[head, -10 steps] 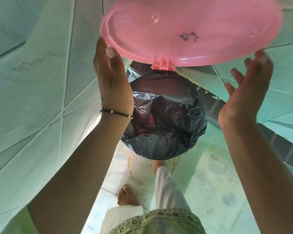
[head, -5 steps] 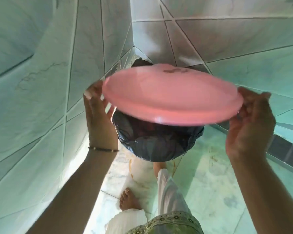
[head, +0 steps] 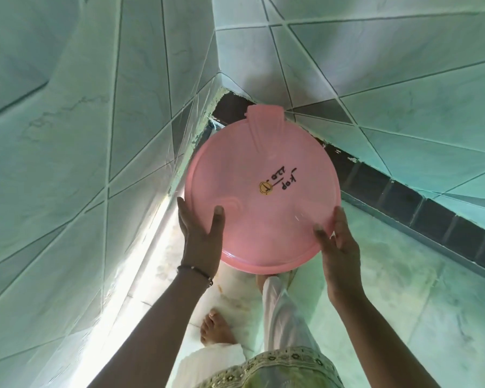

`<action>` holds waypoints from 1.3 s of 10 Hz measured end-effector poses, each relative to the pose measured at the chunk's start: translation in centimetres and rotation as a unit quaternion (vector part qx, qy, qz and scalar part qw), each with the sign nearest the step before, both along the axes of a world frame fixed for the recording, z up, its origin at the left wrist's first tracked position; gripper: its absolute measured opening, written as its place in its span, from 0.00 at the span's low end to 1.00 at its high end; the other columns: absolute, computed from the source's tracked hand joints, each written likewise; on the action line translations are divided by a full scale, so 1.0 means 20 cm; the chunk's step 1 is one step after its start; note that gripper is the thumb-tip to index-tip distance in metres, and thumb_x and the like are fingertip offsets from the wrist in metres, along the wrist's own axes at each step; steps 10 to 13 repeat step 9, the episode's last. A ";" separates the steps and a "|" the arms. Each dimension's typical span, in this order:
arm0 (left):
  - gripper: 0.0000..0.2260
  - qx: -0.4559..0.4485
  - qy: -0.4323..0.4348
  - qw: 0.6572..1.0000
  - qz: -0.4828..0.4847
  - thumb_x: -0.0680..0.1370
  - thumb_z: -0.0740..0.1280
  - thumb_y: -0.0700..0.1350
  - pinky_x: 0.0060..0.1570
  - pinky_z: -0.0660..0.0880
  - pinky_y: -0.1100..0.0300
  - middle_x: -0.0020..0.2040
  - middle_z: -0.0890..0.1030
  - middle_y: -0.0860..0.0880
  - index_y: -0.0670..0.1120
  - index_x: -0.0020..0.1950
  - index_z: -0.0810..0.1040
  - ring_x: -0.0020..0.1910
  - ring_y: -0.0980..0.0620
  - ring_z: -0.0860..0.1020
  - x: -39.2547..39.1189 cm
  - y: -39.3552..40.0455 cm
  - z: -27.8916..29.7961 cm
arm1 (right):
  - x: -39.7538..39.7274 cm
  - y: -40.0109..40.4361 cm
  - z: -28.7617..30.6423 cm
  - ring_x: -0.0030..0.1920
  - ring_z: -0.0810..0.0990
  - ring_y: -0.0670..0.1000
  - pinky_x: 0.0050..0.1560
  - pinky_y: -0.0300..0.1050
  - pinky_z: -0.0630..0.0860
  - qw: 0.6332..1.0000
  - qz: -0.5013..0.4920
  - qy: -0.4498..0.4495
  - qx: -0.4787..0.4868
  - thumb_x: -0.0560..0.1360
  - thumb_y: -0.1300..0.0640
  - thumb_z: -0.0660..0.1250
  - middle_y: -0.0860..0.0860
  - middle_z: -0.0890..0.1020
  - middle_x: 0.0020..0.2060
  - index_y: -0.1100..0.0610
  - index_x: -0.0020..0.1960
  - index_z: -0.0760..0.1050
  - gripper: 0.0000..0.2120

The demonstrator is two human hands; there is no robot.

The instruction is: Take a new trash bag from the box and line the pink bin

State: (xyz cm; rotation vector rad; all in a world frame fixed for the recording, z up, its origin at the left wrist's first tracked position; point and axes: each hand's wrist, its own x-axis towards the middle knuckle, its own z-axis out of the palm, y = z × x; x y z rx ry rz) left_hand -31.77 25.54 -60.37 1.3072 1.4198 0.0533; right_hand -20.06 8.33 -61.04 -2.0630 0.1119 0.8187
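Pale green tiled walls meet in a corner at upper centre, close behind the pink lid at mid-frame. Left hand and right hand clamp its near rim, thumbs on top. Open floor lies lower right.

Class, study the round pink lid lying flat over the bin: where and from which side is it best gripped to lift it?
Probably the near rim of the pink lid, from the person's side, thumb on top, as the left hand and right hand do. The far edge carries the hinge tab.
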 end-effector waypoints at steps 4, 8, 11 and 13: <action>0.38 -0.021 0.060 0.995 -0.071 0.73 0.54 0.62 0.74 0.54 0.44 0.78 0.52 0.45 0.46 0.77 0.45 0.76 0.45 0.55 -0.02 0.06 -0.11 | 0.07 -0.08 -0.12 0.76 0.55 0.54 0.70 0.50 0.58 0.957 0.251 -0.079 -0.122 0.72 0.40 0.58 0.52 0.55 0.77 0.54 0.77 0.49 0.39; 0.21 0.038 -0.083 0.996 -0.025 0.78 0.63 0.43 0.64 0.64 0.60 0.70 0.71 0.45 0.41 0.70 0.67 0.66 0.48 0.71 -0.22 -0.10 0.98 | -0.16 -0.11 1.10 0.60 0.80 0.49 0.67 0.53 0.69 0.977 0.077 0.120 0.155 0.74 0.48 0.60 0.49 0.83 0.57 0.52 0.60 0.77 0.17; 0.19 0.051 -0.112 0.991 -0.059 0.77 0.64 0.45 0.64 0.68 0.55 0.65 0.75 0.41 0.36 0.64 0.72 0.65 0.43 0.72 -0.33 -0.20 1.32 | -0.32 -0.21 1.46 0.58 0.81 0.52 0.65 0.54 0.71 0.971 0.049 0.112 0.205 0.72 0.50 0.61 0.53 0.84 0.53 0.57 0.58 0.78 0.19; 0.19 0.051 -0.112 0.991 -0.059 0.77 0.64 0.45 0.64 0.68 0.55 0.65 0.75 0.41 0.36 0.64 0.72 0.65 0.43 0.72 -0.33 -0.20 1.32 | -0.32 -0.21 1.46 0.58 0.81 0.52 0.65 0.54 0.71 0.971 0.049 0.112 0.205 0.72 0.50 0.61 0.53 0.84 0.53 0.57 0.58 0.78 0.19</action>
